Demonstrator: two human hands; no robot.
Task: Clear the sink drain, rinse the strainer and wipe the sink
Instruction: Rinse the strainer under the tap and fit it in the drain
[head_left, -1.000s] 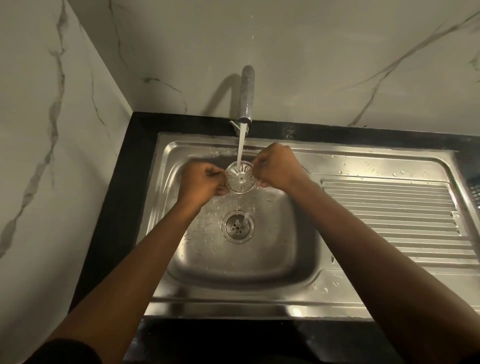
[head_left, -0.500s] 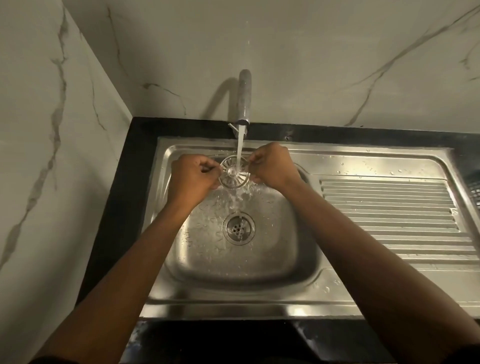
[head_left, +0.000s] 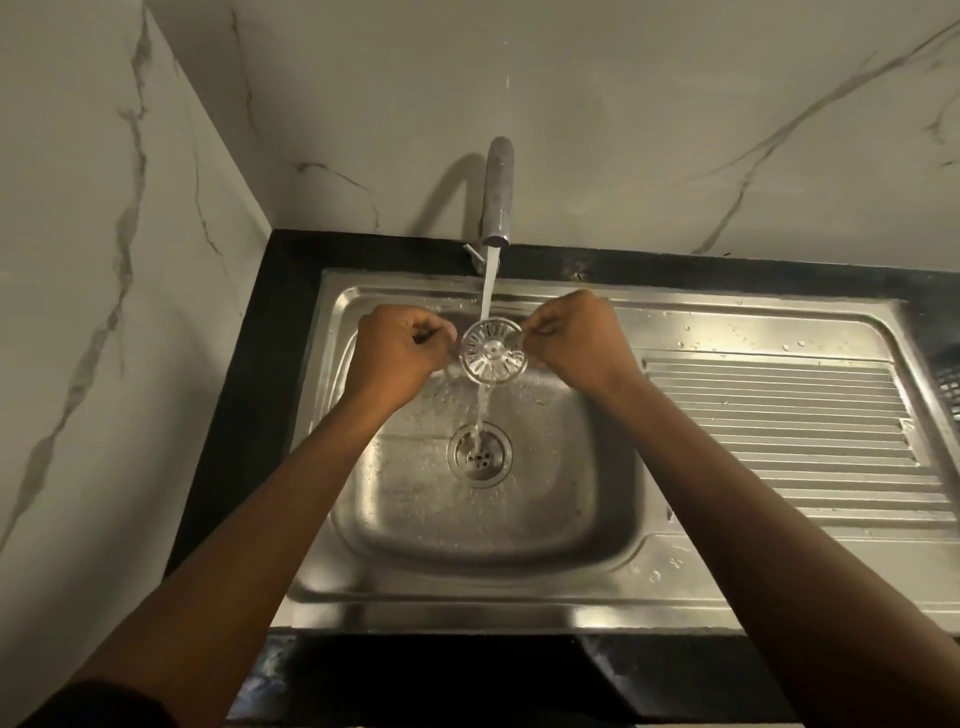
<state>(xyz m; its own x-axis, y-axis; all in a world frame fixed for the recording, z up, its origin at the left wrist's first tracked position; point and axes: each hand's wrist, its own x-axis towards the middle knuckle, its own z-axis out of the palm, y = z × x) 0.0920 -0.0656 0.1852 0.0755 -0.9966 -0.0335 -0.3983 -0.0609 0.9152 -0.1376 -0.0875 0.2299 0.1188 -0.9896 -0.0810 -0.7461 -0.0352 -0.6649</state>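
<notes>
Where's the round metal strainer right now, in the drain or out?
Out. The left hand and right hand hold the round slotted metal strainer by its rim under water from the chrome tap, above the uncovered drain.

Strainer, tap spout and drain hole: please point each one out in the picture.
strainer (head_left: 492, 352): head view, its central knob.
tap spout (head_left: 497, 197): head view, middle of the pipe.
drain hole (head_left: 479, 457): head view, its perforated centre.

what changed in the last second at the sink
Little. Half a second ago the strainer was tipped and water sprayed off it; now it faces the camera again and water falls in one stream to the drain. The left hand and right hand still pinch its rim; tap still running.
</notes>
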